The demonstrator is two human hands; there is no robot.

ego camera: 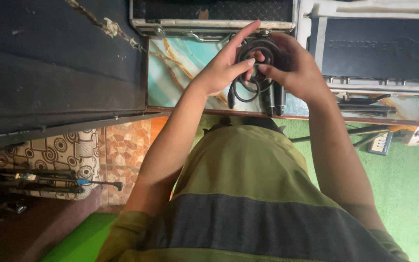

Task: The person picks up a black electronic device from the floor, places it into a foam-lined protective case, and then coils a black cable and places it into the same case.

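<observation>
A coiled black cable (263, 48) is held up between both hands over a marbled turquoise tabletop (175, 68). My left hand (221, 70) pinches the coil from the left with thumb and middle finger, its index finger pointing up. My right hand (299, 70) wraps around the coil's right side. A loose loop and the cable's black plugs (273, 99) hang down below the hands, near the table's front edge.
A metal-edged case (209, 22) stands at the table's far side, with a black flat device (379, 48) to its right. Small keyboards (381, 143) lie on green carpet at right. Black stands (30, 182) and a dark panel (49, 63) are at left.
</observation>
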